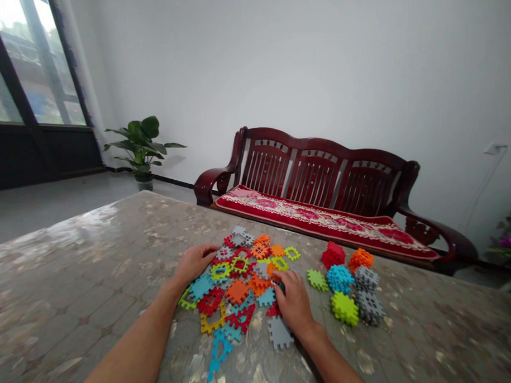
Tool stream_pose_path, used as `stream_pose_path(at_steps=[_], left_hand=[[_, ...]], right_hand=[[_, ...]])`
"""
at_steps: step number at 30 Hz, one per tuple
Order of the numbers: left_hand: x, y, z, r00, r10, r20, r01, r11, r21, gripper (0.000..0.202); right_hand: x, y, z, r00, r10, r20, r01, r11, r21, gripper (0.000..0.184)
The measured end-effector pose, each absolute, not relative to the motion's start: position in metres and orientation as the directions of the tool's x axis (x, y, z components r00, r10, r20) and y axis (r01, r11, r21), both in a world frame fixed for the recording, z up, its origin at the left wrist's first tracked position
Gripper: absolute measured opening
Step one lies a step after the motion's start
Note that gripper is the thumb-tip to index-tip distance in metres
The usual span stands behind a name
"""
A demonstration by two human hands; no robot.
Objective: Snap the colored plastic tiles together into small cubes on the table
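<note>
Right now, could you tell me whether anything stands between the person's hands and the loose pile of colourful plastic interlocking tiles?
Nothing visible does: the left hand and right hand already rest on the loose pile of colourful plastic interlocking tiles.

No writing, label, brand, number or sign can be read anywhere in this view: the toy tiles [240,275] on the table [89,253] carry no print, and the wall behind the bench [322,188] is bare of lettering.

The left hand [194,263] and right hand [294,303] are bare, and both forearms show no sleeves, watch or rings.
</note>
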State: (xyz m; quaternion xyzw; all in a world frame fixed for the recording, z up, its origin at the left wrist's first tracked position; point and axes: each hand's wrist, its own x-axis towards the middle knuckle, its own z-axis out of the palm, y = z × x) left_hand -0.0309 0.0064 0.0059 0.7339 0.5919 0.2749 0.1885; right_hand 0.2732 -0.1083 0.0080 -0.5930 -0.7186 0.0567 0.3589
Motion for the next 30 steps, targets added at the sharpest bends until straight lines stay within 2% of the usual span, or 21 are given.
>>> stream_pose_path(at_steps=[4, 10, 16, 21, 24, 30], left_hand=[[-0.032, 0.009, 0.003, 0.142, 0.974, 0.176, 0.762, -0.221, 0.609, 0.038], [-0.034, 0.011, 0.001, 0.142, 0.975, 0.169, 0.767, -0.216, 0.604, 0.039], [-0.034, 0.012, -0.001, 0.149, 0.974, 0.173, 0.753, -0.225, 0.619, 0.040], [-0.036, 0.014, -0.006, 0.148, 0.973, 0.178, 0.747, -0.228, 0.625, 0.043], [-0.036, 0.014, -0.005, 0.151, 0.974, 0.170, 0.766, -0.224, 0.602, 0.044], [-0.035, 0.014, -0.004, 0.146, 0.976, 0.161, 0.750, -0.216, 0.626, 0.043]], right_hand=[[0.272, -0.103, 0.010, -0.029, 0.896, 0.443, 0.831, 0.268, -0.488, 0.033], [0.271, -0.099, 0.000, -0.044, 0.853, 0.519, 0.839, 0.314, -0.445, 0.027], [0.279, -0.099, -0.004, 0.081, 0.796, 0.600, 0.724, 0.367, -0.584, 0.029], [0.284, -0.098, 0.000, 0.216, 0.728, 0.650, 0.653, 0.388, -0.651, 0.023], [0.287, -0.097, 0.000, 0.286, 0.707, 0.647, 0.628, 0.372, -0.684, 0.024], [0.294, -0.096, -0.008, 0.301, 0.739, 0.603, 0.598, 0.346, -0.723, 0.027]])
